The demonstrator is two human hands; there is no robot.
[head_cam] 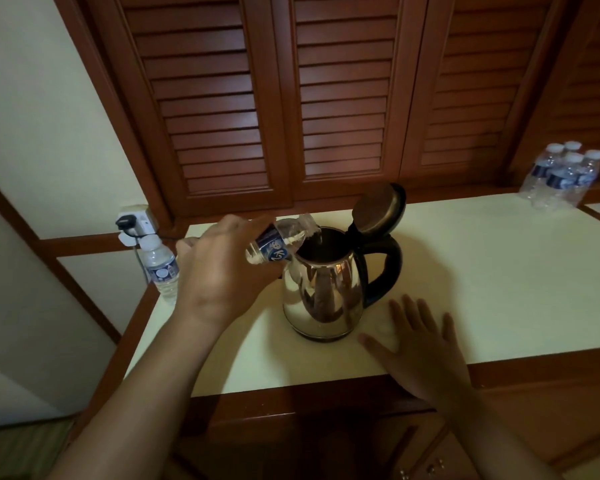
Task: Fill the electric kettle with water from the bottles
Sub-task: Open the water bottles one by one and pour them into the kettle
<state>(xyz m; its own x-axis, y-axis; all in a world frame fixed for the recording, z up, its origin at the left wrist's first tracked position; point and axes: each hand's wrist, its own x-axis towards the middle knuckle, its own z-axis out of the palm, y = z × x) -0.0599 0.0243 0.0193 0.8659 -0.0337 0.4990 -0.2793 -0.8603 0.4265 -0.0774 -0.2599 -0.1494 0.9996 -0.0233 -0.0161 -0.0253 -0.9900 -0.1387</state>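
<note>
Head view: left hand (219, 268), fingers wrapped around the tilted bottle (278, 242), pours at the open kettle (321, 292) mid-bench; right hand (420, 355), fingers spread flat, leaves it unsteadied, so the neck drifting off the rim would likely spill water.

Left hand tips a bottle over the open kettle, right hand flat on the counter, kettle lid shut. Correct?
Not quite: the kettle lid is flipped open, as the head view shows. The left hand does tip the bottle over it, and the right hand lies flat on the counter.
</note>
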